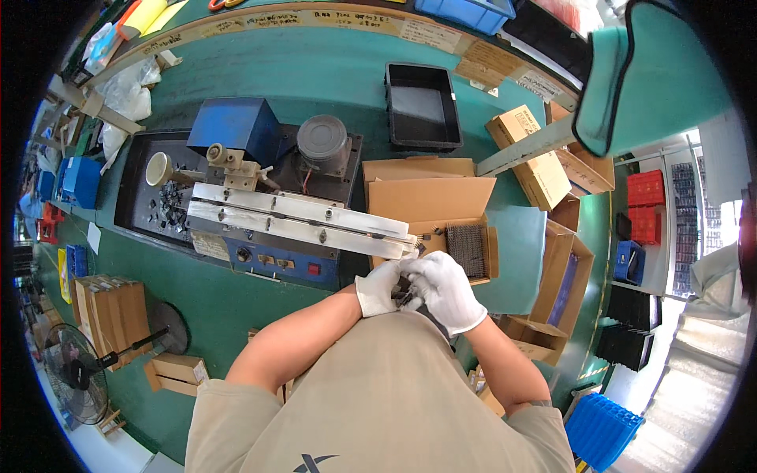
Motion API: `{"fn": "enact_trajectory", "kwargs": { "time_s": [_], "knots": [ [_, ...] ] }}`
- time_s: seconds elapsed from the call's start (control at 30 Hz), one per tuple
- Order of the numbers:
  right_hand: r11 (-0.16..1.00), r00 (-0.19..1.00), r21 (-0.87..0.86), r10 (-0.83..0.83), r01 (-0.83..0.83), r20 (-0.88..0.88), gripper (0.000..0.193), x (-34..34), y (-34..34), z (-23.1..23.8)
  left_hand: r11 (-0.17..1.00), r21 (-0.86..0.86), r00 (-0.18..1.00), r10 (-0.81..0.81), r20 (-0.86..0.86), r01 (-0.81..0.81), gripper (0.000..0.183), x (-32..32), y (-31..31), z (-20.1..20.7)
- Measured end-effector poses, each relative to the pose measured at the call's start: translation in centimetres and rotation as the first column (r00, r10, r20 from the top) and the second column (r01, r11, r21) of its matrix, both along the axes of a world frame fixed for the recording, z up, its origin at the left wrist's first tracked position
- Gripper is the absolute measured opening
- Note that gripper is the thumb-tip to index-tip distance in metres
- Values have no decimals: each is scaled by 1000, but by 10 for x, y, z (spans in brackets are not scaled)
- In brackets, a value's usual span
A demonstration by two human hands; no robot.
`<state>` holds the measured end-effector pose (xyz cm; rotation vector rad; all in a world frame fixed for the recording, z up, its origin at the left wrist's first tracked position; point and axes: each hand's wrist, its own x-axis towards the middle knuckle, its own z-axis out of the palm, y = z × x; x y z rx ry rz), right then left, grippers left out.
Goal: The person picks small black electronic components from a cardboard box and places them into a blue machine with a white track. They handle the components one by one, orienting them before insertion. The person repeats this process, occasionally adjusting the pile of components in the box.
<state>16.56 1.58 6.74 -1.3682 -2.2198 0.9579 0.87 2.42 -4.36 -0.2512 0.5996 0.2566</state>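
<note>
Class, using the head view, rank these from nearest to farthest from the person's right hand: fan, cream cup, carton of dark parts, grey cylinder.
From the right hand:
1. Carton of dark parts: just ahead.
2. Grey cylinder: ahead and left.
3. Cream cup: farther left, near the small black pieces.
4. Fan: far left, lower in the picture.

Green floor (229, 315), yellow line (593, 371) at right; 1 standing fan (81, 372) lower left; brightly lit pale draped sheeting (698, 355) far right.
</note>
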Motion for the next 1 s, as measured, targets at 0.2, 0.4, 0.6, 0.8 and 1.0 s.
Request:
{"fn": "enact_trajectory", "kwargs": {
  "time_s": [0.2, 0.4, 0.6, 0.8, 1.0],
  "knots": [
    [943, 909, 94, -276, 319, -313, 23, 7, 12, -1, 984, 154, 988, -69, -137, 90, 42, -6, 6, 37],
    [910, 918, 234, -271, 343, -291, 22, -14, 19, 0, 981, 181, 980, -31, -197, 67, 38, -6, 2, 33],
    [891, 944, 355, -192, 282, -269, 29, -26, 18, -6, 1000, -4, 959, -25, -282, 24, 35, -4, -2, 21],
    [900, 937, 298, -250, 317, -242, 36, -14, 5, 10, 996, 63, 981, 74, -179, -63, 55, -4, -1, 27],
    [883, 902, 261, 310, -390, 299, 22, -5, -7, 18, 992, 48, 993, 119, 2, -118, 50, -4, -2, 10]
  ]
}}
